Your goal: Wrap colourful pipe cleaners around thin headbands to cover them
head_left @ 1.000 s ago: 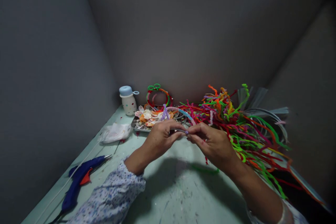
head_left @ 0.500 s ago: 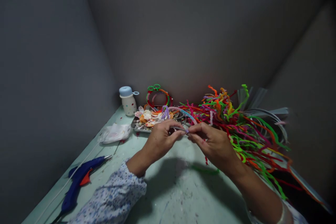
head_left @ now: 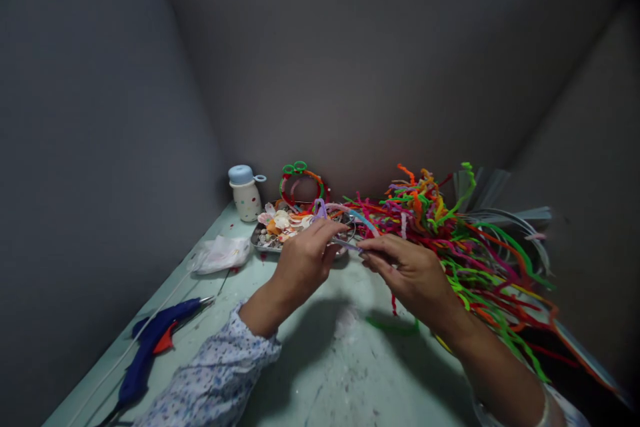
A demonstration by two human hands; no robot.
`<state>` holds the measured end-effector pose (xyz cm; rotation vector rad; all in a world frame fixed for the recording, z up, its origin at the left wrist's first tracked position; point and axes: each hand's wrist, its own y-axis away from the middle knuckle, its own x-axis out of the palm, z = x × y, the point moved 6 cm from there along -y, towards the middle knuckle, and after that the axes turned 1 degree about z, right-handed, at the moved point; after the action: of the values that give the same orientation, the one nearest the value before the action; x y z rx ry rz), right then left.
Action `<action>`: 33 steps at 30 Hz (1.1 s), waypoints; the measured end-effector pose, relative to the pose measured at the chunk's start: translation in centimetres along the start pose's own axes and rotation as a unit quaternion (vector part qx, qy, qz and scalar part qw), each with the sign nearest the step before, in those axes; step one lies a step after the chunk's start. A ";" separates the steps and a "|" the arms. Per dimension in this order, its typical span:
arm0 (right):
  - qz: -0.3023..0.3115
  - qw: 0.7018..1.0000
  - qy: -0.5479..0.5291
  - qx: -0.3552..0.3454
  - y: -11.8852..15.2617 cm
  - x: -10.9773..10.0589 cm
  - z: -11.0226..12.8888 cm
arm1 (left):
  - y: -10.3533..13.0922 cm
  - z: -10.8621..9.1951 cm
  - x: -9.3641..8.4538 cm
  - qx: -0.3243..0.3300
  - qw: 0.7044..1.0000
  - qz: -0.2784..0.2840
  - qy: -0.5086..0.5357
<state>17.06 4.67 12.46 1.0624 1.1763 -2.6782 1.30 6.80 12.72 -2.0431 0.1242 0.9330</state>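
A headband wrapped in pink and light blue, with a purple loop at its left, arches between my hands. My left hand is closed on its left part, near a thin greyish strip. My right hand pinches the right end of that strip by the band's blue side. Behind my left hand, a metal tray holds petal-like pieces and small beads. The exact grip of the fingertips is partly hidden.
A blue glue gun lies at the left, below a white plastic packet. A bottle and decorated rings stand at the back. Tangled pipe cleaners and clear bands fill the right side.
My left hand has shifted slightly and its fingers have moved up off the joining point. More of the strip shows between the hands. My right hand has moved slightly right.
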 end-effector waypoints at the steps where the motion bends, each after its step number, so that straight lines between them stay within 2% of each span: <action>1: 0.000 1.000 0.001 -0.004 0.0 0.0 0.1 | 0.0 0.1 -0.1 0.016 0.999 -0.011 -0.025; 7: -0.011 1.000 -0.005 -0.027 0.0 0.0 0.6 | 0.0 0.5 -0.4 0.053 0.993 -0.057 -0.091; 11: -0.013 0.999 -0.002 -0.039 -0.1 -0.1 0.8 | 0.2 -0.4 -1.6 0.087 0.978 -0.129 -0.140; 14: -0.022 0.999 0.007 -0.042 -0.1 -0.2 0.9 | 0.8 -1.3 -2.6 0.113 0.957 -0.197 -0.181; 16: -0.028 0.999 0.015 -0.038 -0.2 -0.3 0.8 | 1.1 -1.6 -2.9 0.120 0.946 -0.222 -0.206; 19: -0.032 0.999 0.020 -0.021 -0.2 -0.3 0.3 | 0.9 -1.2 -2.7 0.075 0.958 -0.193 -0.200; 23: -0.034 0.999 0.010 0.028 -0.2 -0.4 -0.6 | 0.3 0.3 -1.4 -0.058 0.991 -0.066 -0.105; 25: -0.025 0.998 0.001 0.051 -0.1 -0.2 -1.0 | 0.1 0.4 -0.9 -0.083 0.993 -0.021 -0.086; 28: -0.005 0.996 -0.028 0.081 0.0 0.2 -1.2 | -0.2 -0.3 -0.8 -0.074 0.996 -0.018 -0.056; 31: 0.012 0.993 -0.064 0.101 0.1 0.6 -1.0 | -0.3 -0.3 -0.4 -0.103 0.992 -0.002 0.074; 33: 0.019 0.991 -0.077 0.107 0.0 0.7 -0.8 | -0.2 -0.1 0.4 -0.148 0.974 0.024 0.171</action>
<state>16.98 5.34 11.63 0.8702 0.8514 -2.8457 1.67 6.96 12.61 -2.4774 0.2321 0.6477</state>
